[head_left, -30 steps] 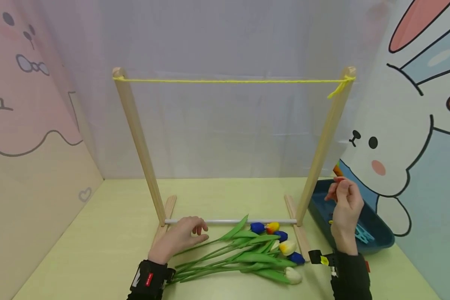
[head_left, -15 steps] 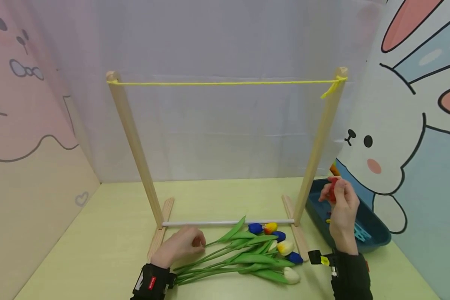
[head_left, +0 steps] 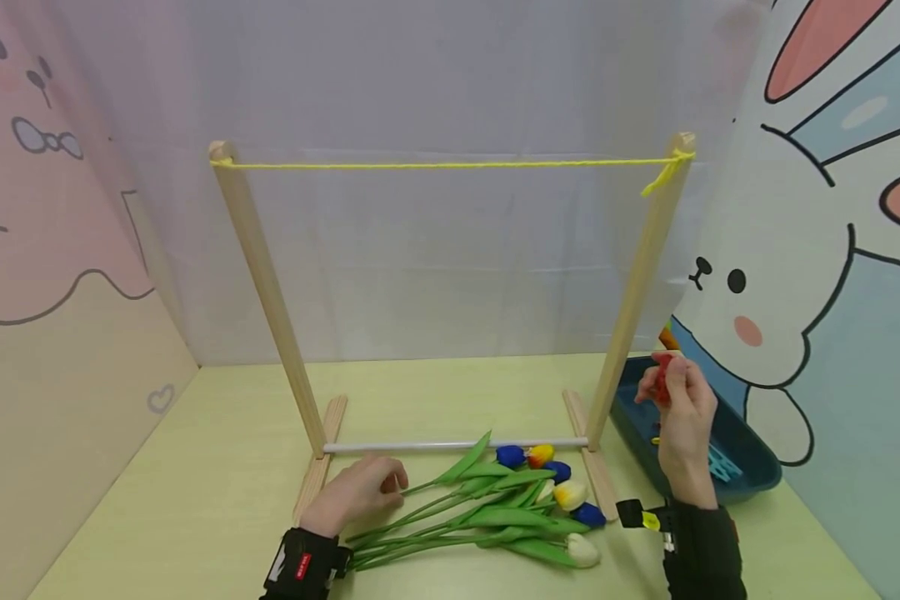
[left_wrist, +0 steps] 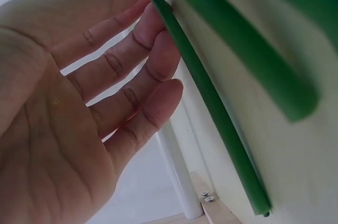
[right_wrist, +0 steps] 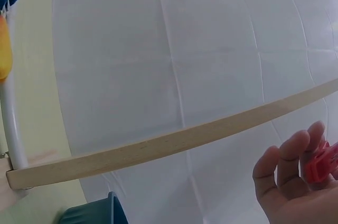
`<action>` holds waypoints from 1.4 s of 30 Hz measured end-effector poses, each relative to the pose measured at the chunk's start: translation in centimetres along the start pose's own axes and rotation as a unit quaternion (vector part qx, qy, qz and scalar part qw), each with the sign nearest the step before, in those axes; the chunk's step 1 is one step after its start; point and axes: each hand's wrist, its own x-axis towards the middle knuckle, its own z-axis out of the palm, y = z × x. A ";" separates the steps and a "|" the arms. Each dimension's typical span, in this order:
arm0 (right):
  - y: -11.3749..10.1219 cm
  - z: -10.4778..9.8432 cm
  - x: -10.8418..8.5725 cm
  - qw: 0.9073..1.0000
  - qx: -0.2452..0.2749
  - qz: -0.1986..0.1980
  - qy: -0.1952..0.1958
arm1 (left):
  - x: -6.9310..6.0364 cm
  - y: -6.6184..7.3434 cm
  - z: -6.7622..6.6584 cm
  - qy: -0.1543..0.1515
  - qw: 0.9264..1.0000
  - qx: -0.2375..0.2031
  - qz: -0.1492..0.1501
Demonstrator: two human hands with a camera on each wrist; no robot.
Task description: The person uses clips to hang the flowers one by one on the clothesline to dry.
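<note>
We found the left hand (head_left: 360, 493) at the stem end of the tulips (head_left: 513, 516), with its thumb and fingertips pinched on one stem (left_wrist: 208, 97). The wrist view showed its remaining fingers bent toward that stem, and a second stem (left_wrist: 243, 43) lying just beside it. We located the tulips on the table (head_left: 217, 467), in front of the frame, with stems toward the left hand and heads toward the right post (head_left: 640, 292). We counted among the heads blue, white, yellow-white and red-yellow ones.

We found the right hand (head_left: 688, 433) raised, its thumb and fingers clamped on a red clip (head_left: 664, 379). In the head view the hand overlapped the bin (head_left: 753, 487); we could not tell whether the clip was directly above it. We saw a blue clip (head_left: 722, 462) inside the bin, which stood just beside the right post.

We noted the frame as two wooden posts on flat feet, joined near the table by a white rod (head_left: 435, 446). A yellow cord (head_left: 450, 165) ran between the right post and the left post (head_left: 268, 300), near their tops.
</note>
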 end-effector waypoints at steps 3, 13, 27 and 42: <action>0.0 0.0 0.1 1.000 -0.005 0.002 0.006 | 0.0 0.1 0.0 0.000 1.000 -0.003 0.000; -0.1 -0.2 0.1 1.000 -0.011 0.016 0.010 | -0.2 0.2 0.1 0.004 1.000 -0.005 0.000; -0.2 -0.1 0.0 1.000 -0.018 0.020 0.011 | -0.5 0.0 -0.7 0.028 0.998 0.034 0.042; -0.2 -0.2 -0.1 1.000 -0.007 0.015 0.002 | -0.9 -0.3 -2.0 0.062 0.996 0.045 0.046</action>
